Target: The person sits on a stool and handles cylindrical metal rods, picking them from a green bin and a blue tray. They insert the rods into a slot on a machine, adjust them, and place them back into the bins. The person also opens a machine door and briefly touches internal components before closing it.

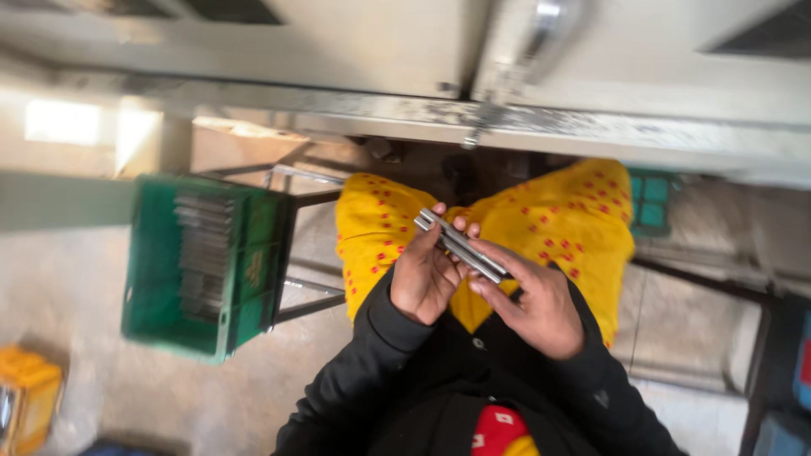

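We see the left hand [425, 279] and right hand [536, 306] both closed around slim, smooth metal rods [460, 246] above a yellow lap; at nine o'clock, a green plastic crate [152, 279] holds more rods.

We see the left hand [425, 279] and right hand [536, 304] both gripping a small bundle of what look like metal rods [460, 245] over the yellow-clad lap [557, 215], with a green crate [203, 266] of stacked grey parts at left, frame blurry.
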